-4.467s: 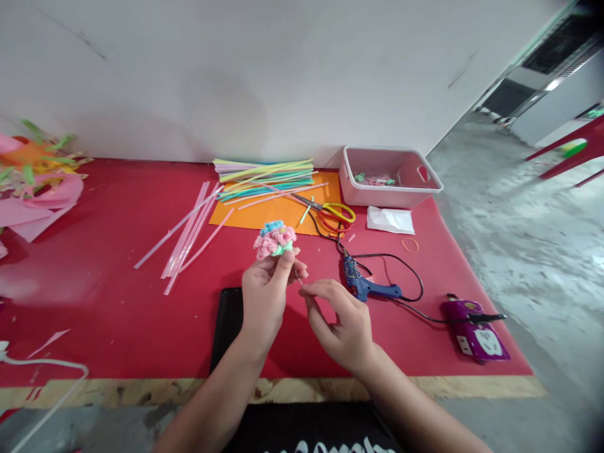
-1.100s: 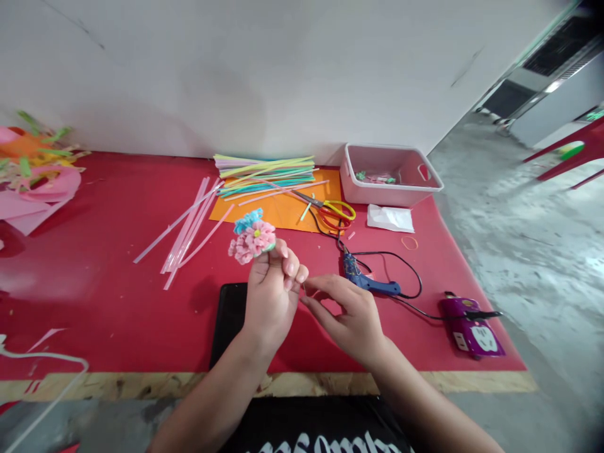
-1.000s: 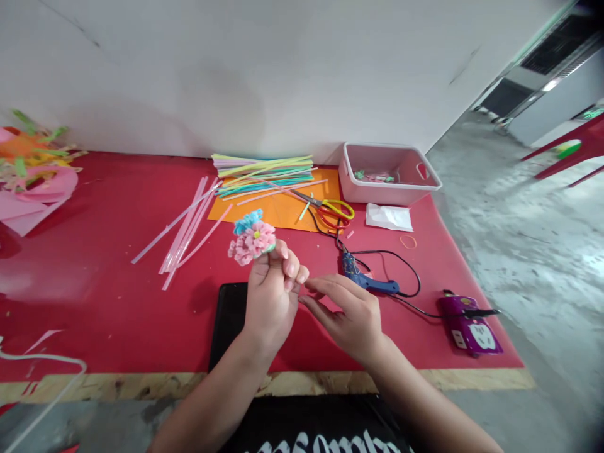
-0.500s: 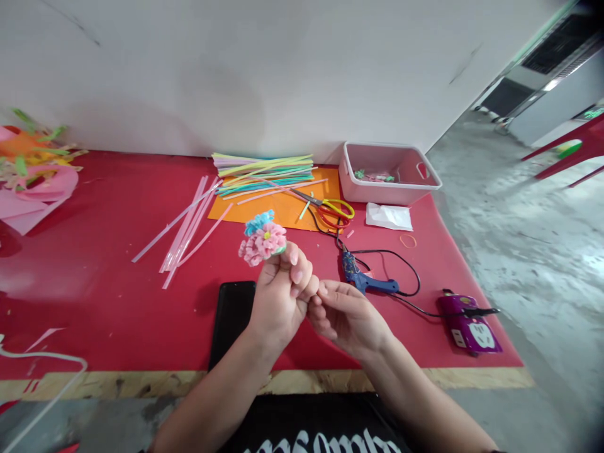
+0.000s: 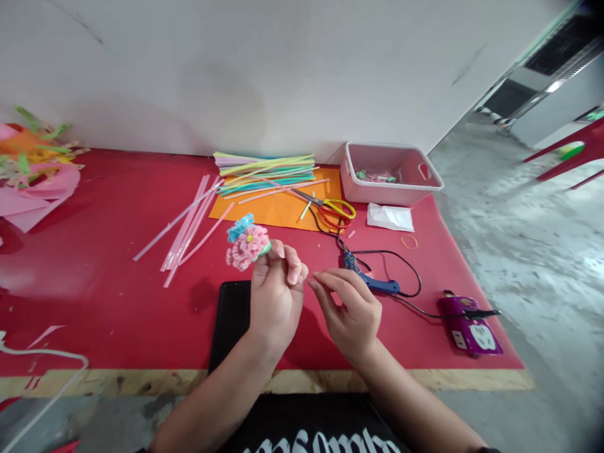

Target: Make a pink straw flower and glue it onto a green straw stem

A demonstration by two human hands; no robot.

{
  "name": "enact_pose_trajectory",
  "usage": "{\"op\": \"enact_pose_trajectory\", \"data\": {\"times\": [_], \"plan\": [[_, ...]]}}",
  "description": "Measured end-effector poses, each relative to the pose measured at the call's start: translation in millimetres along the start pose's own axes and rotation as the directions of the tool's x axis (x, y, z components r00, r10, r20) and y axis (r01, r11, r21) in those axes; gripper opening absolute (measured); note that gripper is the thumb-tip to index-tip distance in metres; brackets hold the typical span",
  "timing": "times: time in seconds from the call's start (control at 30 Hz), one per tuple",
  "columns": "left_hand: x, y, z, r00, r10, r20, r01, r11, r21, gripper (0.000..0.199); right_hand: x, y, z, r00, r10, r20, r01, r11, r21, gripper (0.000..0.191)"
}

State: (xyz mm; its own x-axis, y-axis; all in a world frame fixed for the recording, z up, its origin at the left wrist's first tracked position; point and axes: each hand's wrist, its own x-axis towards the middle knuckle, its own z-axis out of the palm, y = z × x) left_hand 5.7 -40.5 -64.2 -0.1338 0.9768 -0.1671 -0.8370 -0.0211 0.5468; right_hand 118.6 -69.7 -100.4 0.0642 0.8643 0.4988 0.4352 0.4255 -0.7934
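Observation:
A small bunch of pipe-cleaner flowers (image 5: pixel 248 244), pink and blue with a yellow centre, stands out of my left hand (image 5: pixel 277 296). The fingers of that hand are wrapped around its base, where a bit of green shows. Just to the right, my right hand (image 5: pixel 352 308) pinches with thumb and forefinger at a thin, dark tip that pokes out beside my left fingers. Whether this tip is the end of the flowers' stem is too small to tell. Below my left hand lies a black phone (image 5: pixel 231 321), partly covered by the wrist.
Pipe cleaners (image 5: pixel 264 170) and scissors (image 5: pixel 330 207) lie on an orange sheet (image 5: pixel 278 215). Pink strips (image 5: pixel 184 233) are to the left. A glue gun (image 5: pixel 377 284), purple socket block (image 5: pixel 472 327), white packet (image 5: pixel 391 217) and pink bin (image 5: pixel 391 192) are on the right.
My left hand and the flowers have shifted slightly left. My right hand has turned knuckles-up and come away from the left fingers, leaving a small gap with the thin tip showing.

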Motion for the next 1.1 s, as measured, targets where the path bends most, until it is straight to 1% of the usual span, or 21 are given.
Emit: {"op": "enact_pose_trajectory", "data": {"times": [0.1,0.17,0.23,0.27,0.3,0.37,0.43,0.5,0.53,0.6,0.63,0.67,0.7,0.73,0.77,0.8,0.83,0.87,0.9,0.93,1.1], "plan": [[-1.1,-0.8,0.5,1.0,0.002,0.015,-0.002,1.0,0.01,0.024,-0.5,-0.8,2.6,0.997,0.072,0.035,-0.073,0.996,0.041,0.011],[-1.4,-1.3,0.7,1.0,-0.001,0.018,0.0,0.999,0.036,0.023,-1.4,-3.1,4.3,0.986,0.149,0.079,-0.156,0.985,0.08,0.008],[-1.0,-1.1,0.2,0.999,-0.014,0.033,0.012,0.998,0.063,0.022,-2.5,-6.5,5.1,0.956,0.252,0.149,-0.271,0.954,0.13,0.013],[-0.5,-0.5,-0.6,0.998,-0.028,0.053,0.024,0.997,0.075,0.022,-2.7,-8.5,4.9,0.93,0.308,0.199,-0.341,0.926,0.161,0.017],[0.3,0.4,-1.8,0.996,-0.047,0.082,0.04,0.996,0.085,0.022,-2.5,-10.5,4.3,0.895,0.36,0.264,-0.415,0.889,0.193,0.02],[2.6,3.3,-5.0,0.981,-0.101,0.163,0.085,0.991,0.1,0.022,0.0,-14.3,1.7,0.793,0.44,0.421,-0.569,0.781,0.257,0.025],[5.0,7.2,-8.6,0.955,-0.167,0.247,0.146,0.984,0.101,0.021,4.7,-17.3,-2.0,0.671,0.464,0.578,-0.702,0.648,0.295,0.026],[7.0,11.5,-11.0,0.925,-0.233,0.299,0.218,0.972,0.082,0.02,9.7,-19.0,-5.6,0.569,0.452,0.687,-0.79,0.532,0.305,0.025],[7.6,13.6,-11.4,0.915,-0.264,0.305,0.256,0.964,0.067,0.02,11.4,-19.5,-6.9,0.535,0.442,0.72,-0.816,0.491,0.306,0.023],[7.9,17.3,-10.6,0.906,-0.313,0.285,0.316,0.948,0.037,0.021,11.8,-19.9,-8.1,0.505,0.427,0.75,-0.839,0.447,0.311,0.023],[7.8,19.0,-9.6,0.906,-0.33,0.265,0.335,0.942,0.027,0.022,10.5,-20.0,-8.1,0.503,0.427,0.752,-0.843,0.432,0.319,0.024],[7.4,20.5,-8.4,0.907,-0.343,0.244,0.349,0.937,0.022,0.022,8.4,-20.2,-7.8,0.524,0.432,0.734,-0.83,0.453,0.326,0.025],[7.0,21.9,-7.1,0.906,-0.357,0.226,0.362,0.932,0.021,0.023,5.9,-20.4,-7.5,0.578,0.432,0.692,-0.784,0.529,0.324,0.025],[6.5,23.2,-6.0,0.903,-0.372,0.215,0.376,0.926,0.027,0.023,3.4,-20.7,-7.1,0.66,0.408,0.631,-0.695,0.651,0.306,0.023],[6.0,24.2,-5.1,0.897,-0.389,0.209,0.39,0.92,0.039,0.022,1.0,-21.0,-6.9,0.753,0.342,0.561,-0.554,0.79,0.263,0.02],[5.6,25.0,-4.6,0.891,-0.405,0.205,0.403,0.914,0.056,0.021,-0.8,-21.2,-6.8,0.832,0.236,0.502,-0.375,0.906,0.195,0.016],[5.2,25.5,-4.4,0.887,-0.416,0.2,0.409,0.909,0.075,0.02,-2.1,-21.1,-7.0,0.877,0.115,0.467,-0.192,0.974,0.12,0.013],[4.9,25.5,-4.6,0.887,-0.42,0.193,0.409,0.907,0.095,0.019,-2.8,-20.8,-7.5,0.889,0.014,0.458,-0.047,0.997,0.06,0.012],[4.7,25.1,-5.1,0.89,-0.418,0.18,0.404,0.908,0.112,0.017,-3.0,-20.1,-8.1,0.882,-0.044,0.469,0.036,0.999,0.027,0.013],[4.6,24.2,-5.7,0.896,-0.411,0.166,0.395,0.911,0.123,0.016,-2.9,-19.1,-8.8,0.872,-0.073,0.484,0.083,0.997,0.0,0.014],[3.5,17.1,-6.7,0.912,-0.385,0.139,0.37,0.921,0.124,0.015,-1.4,-16.1,-11.9,0.827,-0.095,0.554,0.163,0.984,-0.076,0.017]]}}
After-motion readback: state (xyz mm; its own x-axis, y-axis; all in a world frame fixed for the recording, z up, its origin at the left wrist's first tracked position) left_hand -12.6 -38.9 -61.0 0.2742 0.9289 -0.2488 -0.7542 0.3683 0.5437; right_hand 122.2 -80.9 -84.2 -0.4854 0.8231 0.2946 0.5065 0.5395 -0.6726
